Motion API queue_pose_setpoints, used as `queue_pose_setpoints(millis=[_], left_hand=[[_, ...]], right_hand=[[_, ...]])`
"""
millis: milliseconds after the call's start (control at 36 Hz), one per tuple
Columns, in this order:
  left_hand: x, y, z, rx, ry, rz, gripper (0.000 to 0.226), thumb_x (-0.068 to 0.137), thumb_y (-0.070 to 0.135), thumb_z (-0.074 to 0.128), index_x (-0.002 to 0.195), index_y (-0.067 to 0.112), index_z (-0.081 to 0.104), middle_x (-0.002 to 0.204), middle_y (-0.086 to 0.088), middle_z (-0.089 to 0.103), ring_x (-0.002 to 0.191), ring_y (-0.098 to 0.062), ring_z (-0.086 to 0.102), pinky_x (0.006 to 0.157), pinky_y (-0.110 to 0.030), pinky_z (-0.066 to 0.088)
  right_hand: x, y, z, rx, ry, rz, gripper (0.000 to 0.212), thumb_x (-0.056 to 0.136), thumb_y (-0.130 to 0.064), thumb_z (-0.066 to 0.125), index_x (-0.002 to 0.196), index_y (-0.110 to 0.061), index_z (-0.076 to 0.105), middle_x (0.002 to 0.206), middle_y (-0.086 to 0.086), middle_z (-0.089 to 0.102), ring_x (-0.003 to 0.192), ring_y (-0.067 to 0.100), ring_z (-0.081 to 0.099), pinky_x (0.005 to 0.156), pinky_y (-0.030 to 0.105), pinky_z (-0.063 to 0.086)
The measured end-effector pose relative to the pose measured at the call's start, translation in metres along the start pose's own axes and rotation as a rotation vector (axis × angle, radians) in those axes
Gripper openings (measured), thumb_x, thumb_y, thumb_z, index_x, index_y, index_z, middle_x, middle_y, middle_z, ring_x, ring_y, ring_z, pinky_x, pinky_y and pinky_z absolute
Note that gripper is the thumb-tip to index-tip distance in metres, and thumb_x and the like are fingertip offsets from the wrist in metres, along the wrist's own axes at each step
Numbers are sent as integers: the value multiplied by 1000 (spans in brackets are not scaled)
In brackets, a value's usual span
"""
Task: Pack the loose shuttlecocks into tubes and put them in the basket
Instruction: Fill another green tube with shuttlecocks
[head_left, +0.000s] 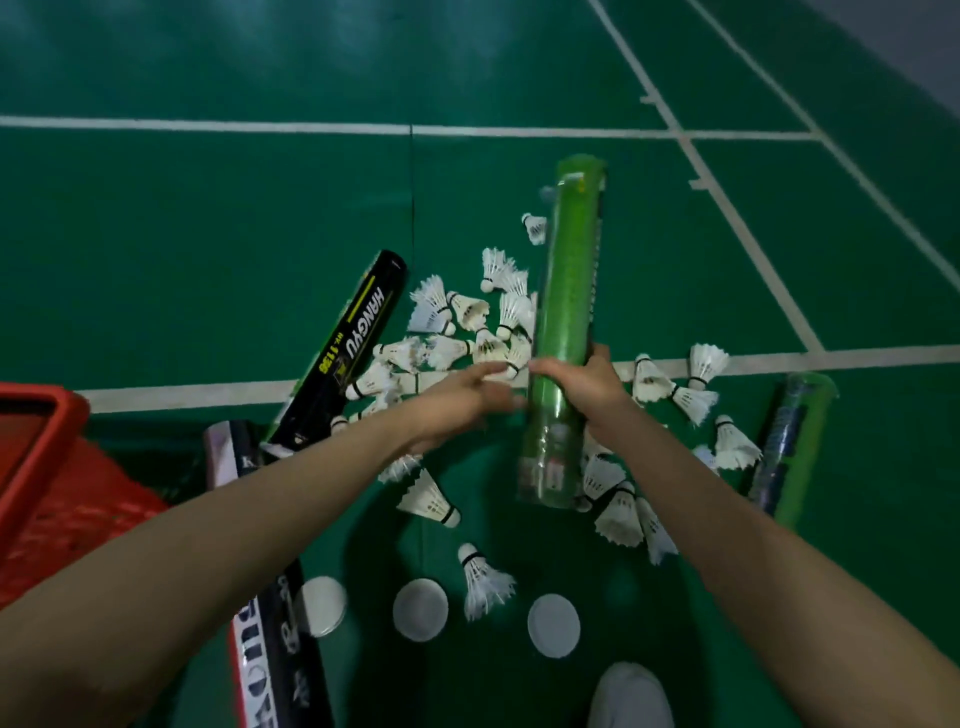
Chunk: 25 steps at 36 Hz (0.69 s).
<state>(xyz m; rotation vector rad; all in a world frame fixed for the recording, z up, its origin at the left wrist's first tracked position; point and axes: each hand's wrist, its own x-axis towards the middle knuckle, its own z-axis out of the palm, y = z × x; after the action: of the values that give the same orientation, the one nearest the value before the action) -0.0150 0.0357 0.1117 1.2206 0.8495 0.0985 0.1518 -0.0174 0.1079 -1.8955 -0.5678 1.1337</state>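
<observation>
Green court floor (208, 234), loose shuttlecocks (467, 310) scattered all round the green tube (569, 291). Right hand (587, 384) has its fingers wrapped round the tube's lower half, holding it raised, probably to steady it for loading. Left hand (457, 402) reaches in just left of it; fingers too blurred, can't tell if they pinch anything. Red basket (47, 467) sits far left.

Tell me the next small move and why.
Probably the left hand should pinch one shuttlecock from the pile just beyond its fingers and feed it into the green tube. The right hand grips that tube, the left looks empty, and many more lie loose on the floor.
</observation>
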Motion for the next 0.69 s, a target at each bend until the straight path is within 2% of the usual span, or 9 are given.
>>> queue_pose_setpoints(millis=[56, 111, 222, 306, 361, 417, 472, 556, 694], left_hand=[[14, -3, -1, -75, 67, 53, 76, 85, 32, 63, 148, 18, 22, 145, -6, 40, 130, -27, 42, 109, -43, 32], [25, -6, -2, -166, 139, 88, 78, 86, 36, 61, 149, 17, 18, 147, -12, 37, 130, -30, 43, 108, -46, 35], [39, -16, -3, -324, 230, 99, 64, 87, 35, 61, 140, 11, 32, 125, -12, 56, 113, -29, 56, 94, -50, 47], [44, -34, 7, -403, 246, 21, 50, 90, 34, 59, 132, 11, 41, 119, -10, 59, 111, -31, 57, 84, -50, 52], [45, -48, 20, -440, 247, -24, 44, 93, 31, 56, 130, 12, 41, 120, -10, 57, 111, -31, 56, 85, -55, 52], [46, -61, 35, -504, 253, -53, 53, 91, 27, 59, 134, 16, 30, 126, -11, 52, 114, -31, 54, 83, -59, 51], [45, -73, 52, -539, 252, -55, 60, 89, 23, 63, 134, 24, 22, 129, -8, 48, 115, -29, 52, 81, -61, 51], [41, -91, 77, -532, 234, -54, 66, 89, 21, 64, 134, 33, 17, 128, -3, 47, 114, -27, 53, 79, -58, 53], [39, -107, 88, -505, 242, -23, 95, 82, 16, 72, 143, 43, 3, 122, 1, 51, 108, -23, 58, 85, -52, 53]], right_hand=[[-11, 18, -1, -101, -44, -14, 77, 72, -23, 80, 132, -15, 32, 116, 6, 55, 100, 26, 61, 89, 43, 52], [-26, 40, -2, -193, -99, -21, 73, 73, -24, 79, 129, -18, 33, 116, 2, 54, 100, 22, 60, 86, 38, 52], [-55, 80, -10, -430, -197, -6, 66, 73, -28, 79, 115, -27, 28, 104, -5, 47, 87, 12, 54, 67, 24, 46], [-63, 103, -22, -543, -235, 7, 65, 73, -32, 79, 114, -26, 29, 108, -3, 47, 84, 7, 51, 61, 19, 40], [-64, 110, -29, -594, -255, 26, 67, 72, -39, 79, 118, -22, 33, 113, -1, 48, 88, 9, 53, 66, 23, 43], [-62, 115, -32, -564, -243, 55, 83, 71, -47, 78, 133, -20, 29, 118, -5, 46, 100, 15, 54, 78, 28, 45], [-61, 120, -30, -540, -197, 11, 93, 71, -49, 77, 142, -21, 24, 120, -7, 44, 105, 15, 52, 82, 26, 43], [-64, 132, -26, -525, -139, -90, 85, 71, -45, 79, 137, -24, 30, 119, -8, 50, 103, 13, 54, 73, 23, 43], [-69, 154, -36, -575, -115, -127, 82, 65, -41, 78, 132, -27, 34, 118, 0, 53, 100, 19, 56, 83, 42, 51]])
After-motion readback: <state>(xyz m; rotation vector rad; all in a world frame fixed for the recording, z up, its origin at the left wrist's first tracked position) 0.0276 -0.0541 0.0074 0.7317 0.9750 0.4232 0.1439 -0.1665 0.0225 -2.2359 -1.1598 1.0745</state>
